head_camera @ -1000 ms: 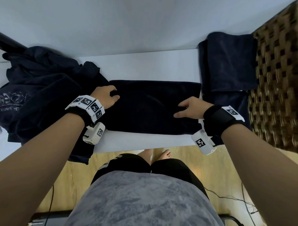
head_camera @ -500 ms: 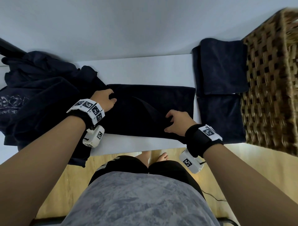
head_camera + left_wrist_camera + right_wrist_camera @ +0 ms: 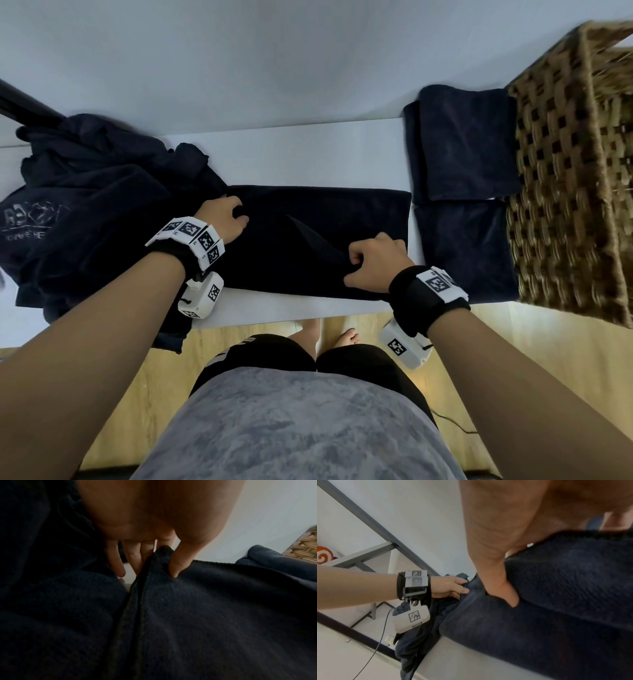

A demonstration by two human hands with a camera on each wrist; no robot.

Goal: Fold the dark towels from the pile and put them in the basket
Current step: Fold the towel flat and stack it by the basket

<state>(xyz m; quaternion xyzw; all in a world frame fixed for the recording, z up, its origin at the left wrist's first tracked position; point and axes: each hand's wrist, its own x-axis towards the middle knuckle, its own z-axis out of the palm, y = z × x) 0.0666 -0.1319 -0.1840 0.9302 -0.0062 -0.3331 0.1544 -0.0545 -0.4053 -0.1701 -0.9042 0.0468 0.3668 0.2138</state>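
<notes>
Here the left hand [image 3: 222, 222] pinches the left end of the dark towel [image 3: 318, 236] on the table [image 3: 308, 154]; the right hand [image 3: 375, 263] grips its right edge, fingers curled.

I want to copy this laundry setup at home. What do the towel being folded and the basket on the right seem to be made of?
The dark towel looks like soft navy terry or microfibre: matte, fuzzy pile, with a stitched hem showing where the left hand pinches its corner. The basket looks woven from flat brown and tan strips, perhaps rattan or seagrass; the fibre itself I cannot tell.
</notes>
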